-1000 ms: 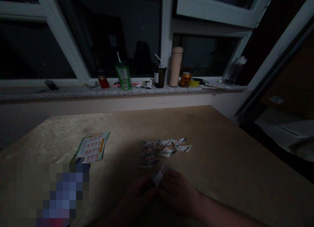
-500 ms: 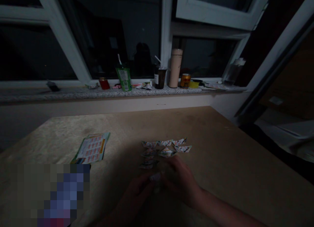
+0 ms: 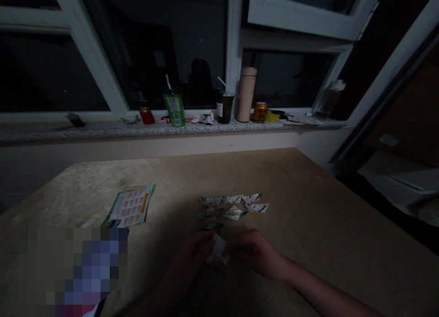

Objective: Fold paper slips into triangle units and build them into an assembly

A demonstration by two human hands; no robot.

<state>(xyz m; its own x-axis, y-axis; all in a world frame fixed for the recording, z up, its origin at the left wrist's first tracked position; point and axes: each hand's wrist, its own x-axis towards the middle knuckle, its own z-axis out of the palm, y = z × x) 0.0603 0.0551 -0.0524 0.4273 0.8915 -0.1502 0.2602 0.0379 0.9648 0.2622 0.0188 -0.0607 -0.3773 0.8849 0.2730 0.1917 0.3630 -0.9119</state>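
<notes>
Between my hands, low over the table, is a small piece of folded printed paper (image 3: 218, 249). My left hand (image 3: 192, 257) is closed on its left side, fingers dim in shadow. On the right edge my right hand (image 3: 255, 253) pinches the same paper. Just beyond my hands, several folded paper boats (image 3: 235, 212) of printed paper stand in loose rows on the table. The nearest boat (image 3: 210, 225), at the left, is partly hidden behind my left hand.
A stack of printed sheets (image 3: 130, 206) lies at the left of the brown table (image 3: 284, 179). On the stone windowsill (image 3: 137, 130) stand a green drink cup (image 3: 175, 110), a dark cup (image 3: 224, 110), a pink thermos (image 3: 247, 95), a gold can (image 3: 260, 112) and a red jar (image 3: 147, 116).
My right hand has drawn back from beside the boats and now pinches the paper. More of the paper shows, turned up between both hands.
</notes>
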